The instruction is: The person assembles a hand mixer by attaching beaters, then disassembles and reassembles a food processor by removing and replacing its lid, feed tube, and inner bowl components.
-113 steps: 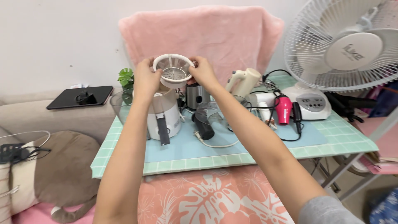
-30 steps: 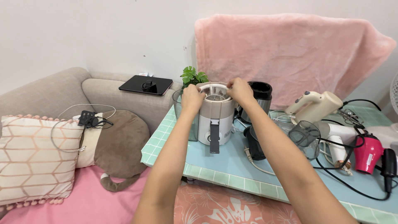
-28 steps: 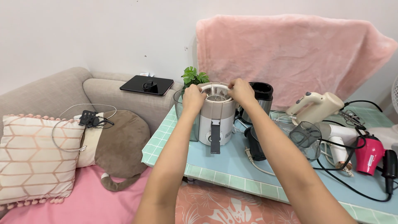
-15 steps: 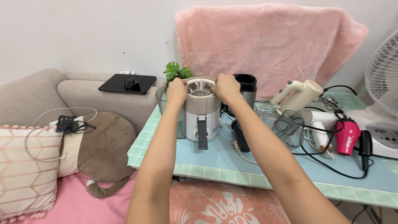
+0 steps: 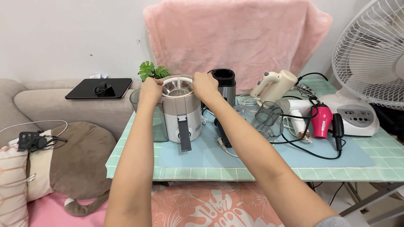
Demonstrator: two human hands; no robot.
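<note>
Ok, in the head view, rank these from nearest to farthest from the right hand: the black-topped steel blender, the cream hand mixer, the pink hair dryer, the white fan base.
From the right hand on the juicer's rim:
1. Blender, just right of the hand, almost touching.
2. Hand mixer, further right, mid table.
3. Hair dryer, right part of the table, lying among cables.
4. Fan base, at the table's far right.

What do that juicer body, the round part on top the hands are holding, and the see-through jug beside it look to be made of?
The juicer body looks like brushed metal above matt white plastic, going by its dull grey sheen. The round part on top, held by the left hand and right hand, has a white plastic-looking rim around a shiny, probably steel, basket. The jug seems smoky clear plastic; glass cannot be ruled out.
</note>
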